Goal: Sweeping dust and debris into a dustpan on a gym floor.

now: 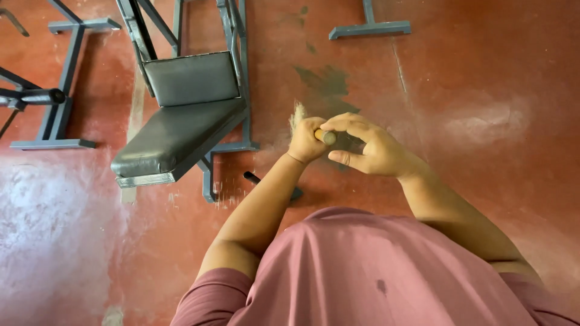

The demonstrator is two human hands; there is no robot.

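Gripping a wooden handle (pixel 326 137) in a closed fist, the left hand (pixel 306 142) holds it upright in front of the body, pale bristles (pixel 296 114) showing just beyond the knuckles. Right hand (pixel 362 145) rests on the handle's round end, thumb and forefinger pinching it, other fingers loosely curled. Black padded gym bench (pixel 181 118) stands on the red floor (pixel 483 72) to the left.

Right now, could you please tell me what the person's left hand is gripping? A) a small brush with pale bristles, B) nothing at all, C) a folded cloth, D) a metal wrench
A: the left hand is closed around the round handle of a small brush, whose pale bristles stick out above the fist, while the right hand touches the handle's end.
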